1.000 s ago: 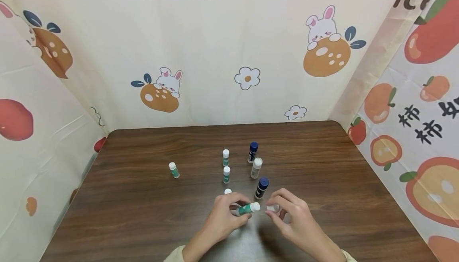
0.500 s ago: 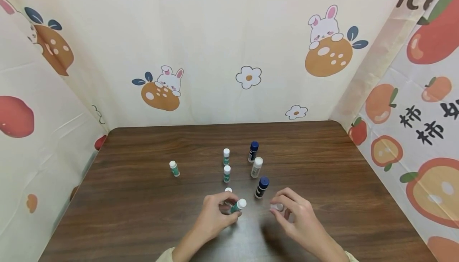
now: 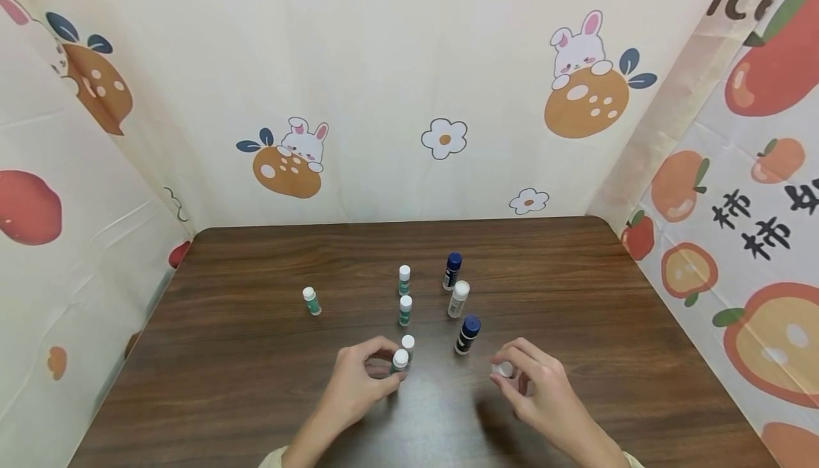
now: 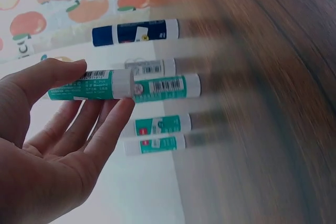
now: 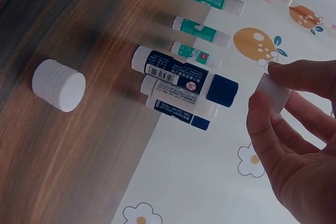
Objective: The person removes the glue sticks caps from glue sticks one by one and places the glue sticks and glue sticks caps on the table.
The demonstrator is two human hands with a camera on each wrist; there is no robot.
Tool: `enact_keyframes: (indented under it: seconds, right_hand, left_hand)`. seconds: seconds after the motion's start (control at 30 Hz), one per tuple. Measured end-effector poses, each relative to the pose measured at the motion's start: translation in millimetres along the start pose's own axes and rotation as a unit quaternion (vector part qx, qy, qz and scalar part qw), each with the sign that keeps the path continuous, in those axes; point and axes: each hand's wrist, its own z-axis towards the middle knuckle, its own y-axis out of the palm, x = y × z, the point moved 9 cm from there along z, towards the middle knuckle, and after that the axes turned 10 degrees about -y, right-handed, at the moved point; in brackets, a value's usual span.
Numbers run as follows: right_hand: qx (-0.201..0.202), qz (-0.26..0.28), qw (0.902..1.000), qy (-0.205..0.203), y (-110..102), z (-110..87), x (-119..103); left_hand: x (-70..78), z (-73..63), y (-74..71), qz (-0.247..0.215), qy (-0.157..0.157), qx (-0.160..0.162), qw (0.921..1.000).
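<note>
My left hand (image 3: 361,380) grips a green glue stick (image 4: 89,85) with a white top, between thumb and fingers. I cannot tell whether its base touches the table. Just behind it stands another green glue stick (image 3: 408,343). My right hand (image 3: 531,379) pinches a small white cap (image 5: 273,94) between thumb and fingertips, above the table. A white cylindrical piece like a cap (image 5: 59,85) rests on the wood in the right wrist view; in the head view it cannot be seen.
More green glue sticks (image 3: 405,311) stand in a column, and one green glue stick (image 3: 311,301) stands apart at left. Right of the column are a white glue stick (image 3: 458,300) and two dark blue ones (image 3: 468,336). A printed curtain (image 3: 384,169) borders the table (image 3: 224,354).
My left hand has moved left with the green glue stick, which has turned from lying toward the right to nearly upright. The right hand has drifted slightly right with the cap.
</note>
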Motion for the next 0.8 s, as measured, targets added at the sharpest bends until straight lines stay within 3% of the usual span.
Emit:
enact_keyframes:
  seconds: [0.17,0.8]
  right_hand:
    - [-0.002,0.004,1.0,-0.001,1,-2.8,3]
    - [0.011,-0.015,0.9998,0.003,4,-18.7,20]
  left_hand:
    - [-5.6,-0.4,-12.4,-0.004,-0.014,0.013,0.9998]
    - [-40.7,9.1,-69.0,0.001,-0.081,0.123,0.9891]
